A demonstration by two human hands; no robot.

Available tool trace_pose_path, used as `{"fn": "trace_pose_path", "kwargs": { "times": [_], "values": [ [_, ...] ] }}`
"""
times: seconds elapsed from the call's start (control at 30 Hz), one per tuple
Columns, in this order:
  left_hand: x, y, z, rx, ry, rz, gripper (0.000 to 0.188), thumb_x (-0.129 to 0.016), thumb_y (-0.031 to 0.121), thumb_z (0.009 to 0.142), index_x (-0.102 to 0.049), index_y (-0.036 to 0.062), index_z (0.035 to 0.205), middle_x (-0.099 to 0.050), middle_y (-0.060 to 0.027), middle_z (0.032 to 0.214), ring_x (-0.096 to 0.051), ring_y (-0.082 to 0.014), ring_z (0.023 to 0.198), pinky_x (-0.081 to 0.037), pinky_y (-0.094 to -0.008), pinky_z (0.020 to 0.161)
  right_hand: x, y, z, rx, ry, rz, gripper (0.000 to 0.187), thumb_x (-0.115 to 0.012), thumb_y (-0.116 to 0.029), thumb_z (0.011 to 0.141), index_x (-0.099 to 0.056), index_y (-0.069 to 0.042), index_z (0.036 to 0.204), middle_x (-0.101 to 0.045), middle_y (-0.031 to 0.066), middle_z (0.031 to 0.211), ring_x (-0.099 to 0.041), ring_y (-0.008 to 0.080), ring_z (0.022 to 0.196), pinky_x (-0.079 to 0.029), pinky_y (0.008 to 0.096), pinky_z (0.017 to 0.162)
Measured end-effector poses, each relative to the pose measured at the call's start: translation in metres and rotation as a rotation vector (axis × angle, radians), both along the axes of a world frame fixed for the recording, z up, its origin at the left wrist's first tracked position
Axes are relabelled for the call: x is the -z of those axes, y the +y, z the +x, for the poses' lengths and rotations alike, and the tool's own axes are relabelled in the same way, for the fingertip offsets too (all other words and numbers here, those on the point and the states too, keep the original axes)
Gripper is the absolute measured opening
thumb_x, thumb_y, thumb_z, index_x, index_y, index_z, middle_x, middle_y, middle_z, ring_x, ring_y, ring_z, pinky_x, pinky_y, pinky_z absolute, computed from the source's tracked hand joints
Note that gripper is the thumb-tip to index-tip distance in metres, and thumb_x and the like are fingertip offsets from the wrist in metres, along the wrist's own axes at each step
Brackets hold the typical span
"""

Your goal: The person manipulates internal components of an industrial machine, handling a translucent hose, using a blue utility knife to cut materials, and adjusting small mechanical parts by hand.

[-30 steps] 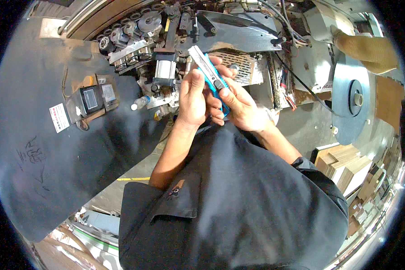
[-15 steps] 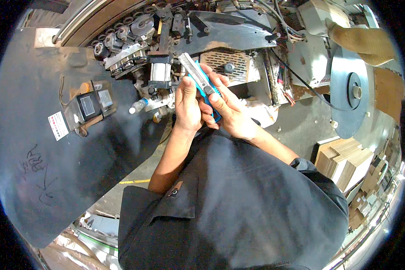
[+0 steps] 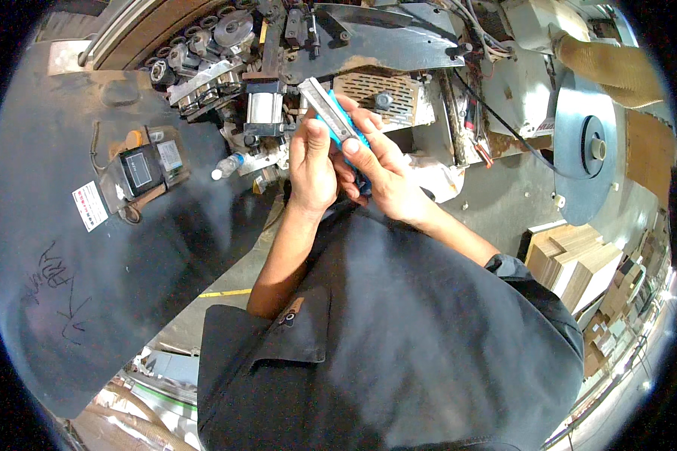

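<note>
A blue utility knife [image 3: 334, 114] with a metal blade channel is held in front of my chest, its metal end slanting up to the left. My right hand [image 3: 393, 188] grips it from the right, with the thumb pressed on the metal channel and the fingers behind the handle. My left hand [image 3: 312, 169] is cupped at the lower part of the handle, its fingers curled against it and its thumb pointing up beside the channel. The lower handle is partly hidden by fingers. I cannot make out any bare blade.
Ahead stands a machine with rollers, a metal cylinder [image 3: 265, 107] and a slotted plate [image 3: 357, 94]. On the dark table [image 3: 165, 255] at left sit a black boxed device [image 3: 141, 171] and a small clear bottle [image 3: 228, 166]. A round grey disc [image 3: 572, 150] and stacked boards [image 3: 568, 263] are at right.
My right thumb has slid a little up the knife and now covers the dark slider that showed before. The background has shifted slightly left.
</note>
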State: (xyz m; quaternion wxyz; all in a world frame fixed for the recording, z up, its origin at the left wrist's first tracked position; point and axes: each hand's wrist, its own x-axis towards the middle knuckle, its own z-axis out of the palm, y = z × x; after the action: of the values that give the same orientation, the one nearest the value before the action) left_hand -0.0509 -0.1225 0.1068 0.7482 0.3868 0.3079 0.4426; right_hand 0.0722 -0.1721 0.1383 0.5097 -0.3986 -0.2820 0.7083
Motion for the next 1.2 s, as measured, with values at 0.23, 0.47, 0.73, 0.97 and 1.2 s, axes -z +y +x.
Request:
{"fn": "trace_pose_path", "kwargs": {
  "times": [0.23, 0.47, 0.73, 0.97, 1.2],
  "values": [
    [0.003, -0.002, 0.0, -0.028, -0.082, -0.08, 0.068, -0.041, 0.059, 0.106, -0.048, -0.0015, 0.137, -0.067, -0.0212, 0.111, -0.066, -0.0391, 0.109, -0.054, -0.0533, 0.1, 0.002, 0.002, 0.001, -0.045, 0.037, 0.037, 0.056, -0.044, -0.028, 0.113, -0.026, -0.003, 0.161, -0.05, 0.0004, 0.077, -0.049, 0.0089, 0.059, -0.041, 0.0234, 0.05],
    [0.002, -0.002, -0.002, -0.052, -0.133, -0.094, 0.067, -0.038, 0.059, 0.106, -0.048, -0.0007, 0.136, -0.065, -0.0124, 0.105, -0.065, -0.0354, 0.107, -0.054, -0.0548, 0.1, 0.011, 0.002, -0.001, -0.079, 0.057, 0.119, 0.062, -0.042, -0.024, 0.113, -0.013, -0.004, 0.165, -0.051, 0.0029, 0.085, -0.049, 0.0098, 0.065, -0.045, 0.0235, 0.057],
    [0.001, 0.003, -0.005, -0.008, -0.186, -0.054, 0.067, -0.039, 0.063, 0.105, -0.047, 0.0033, 0.135, -0.062, -0.0091, 0.101, -0.064, -0.0289, 0.103, -0.053, -0.0571, 0.1, 0.009, -0.006, 0.002, -0.122, 0.219, 0.111, 0.067, -0.043, -0.029, 0.112, -0.013, 0.001, 0.163, -0.057, 0.0063, 0.098, -0.057, 0.0129, 0.079, -0.051, 0.0254, 0.07],
    [-0.005, 0.002, -0.007, 0.0, -0.218, -0.074, 0.067, -0.039, 0.064, 0.104, -0.046, 0.0051, 0.136, -0.061, -0.0087, 0.102, -0.063, -0.0281, 0.102, -0.052, -0.0585, 0.1, 0.015, -0.012, 0.004, -0.168, 0.171, 0.15, 0.062, -0.043, -0.031, 0.112, -0.022, 0.004, 0.159, -0.057, 0.0069, 0.101, -0.058, 0.0143, 0.088, -0.052, 0.0275, 0.076],
    [-0.007, 0.004, -0.008, -0.01, -0.167, -0.017, 0.067, -0.038, 0.063, 0.105, -0.045, 0.0034, 0.135, -0.061, -0.01, 0.102, -0.063, -0.0276, 0.1, -0.055, -0.0574, 0.098, 0.014, -0.013, 0.003, -0.164, 0.176, 0.11, 0.067, -0.047, -0.036, 0.112, -0.021, 0.003, 0.16, -0.059, 0.0073, 0.109, -0.059, 0.0135, 0.093, -0.053, 0.0276, 0.08]
  ]
}}
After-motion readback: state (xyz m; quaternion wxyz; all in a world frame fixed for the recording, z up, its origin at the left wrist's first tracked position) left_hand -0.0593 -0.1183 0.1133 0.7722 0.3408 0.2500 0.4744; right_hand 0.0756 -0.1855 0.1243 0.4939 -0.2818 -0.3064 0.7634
